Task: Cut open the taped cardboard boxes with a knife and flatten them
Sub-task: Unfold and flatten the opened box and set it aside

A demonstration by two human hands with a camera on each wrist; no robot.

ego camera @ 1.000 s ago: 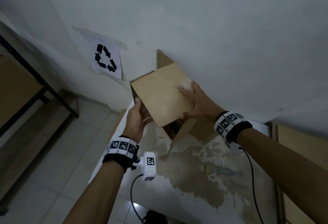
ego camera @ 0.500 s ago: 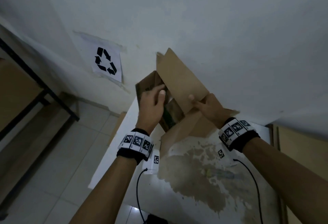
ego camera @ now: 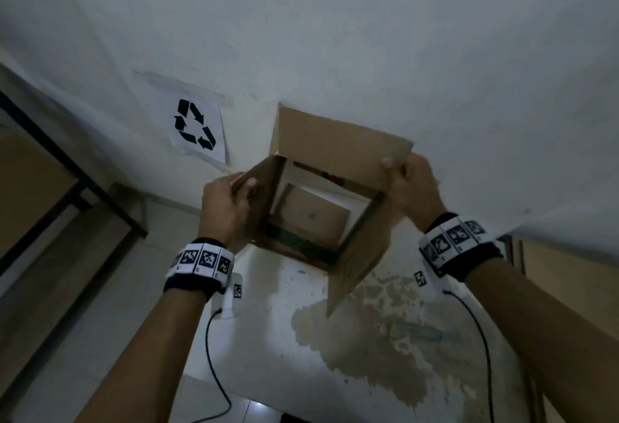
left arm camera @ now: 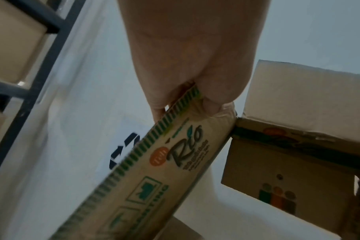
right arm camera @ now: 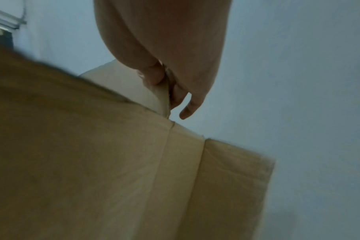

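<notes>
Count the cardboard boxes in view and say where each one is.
2. One cardboard box, opened into a tube, is held up by the left hand and right hand. A second box sits below on the table. Others may be hidden.

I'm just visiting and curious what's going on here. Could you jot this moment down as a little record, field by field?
activity: a person holds an opened cardboard box up in the air with both hands
left hand: grips the box's left edge, thumb inside
right hand: pinches the box's right corner
box state: open at both ends, not yet flat; one can see through it
below: a stained white table
on table: a pale elongated thing, too blurred to identify
wall: white, with a recycling sign
</notes>
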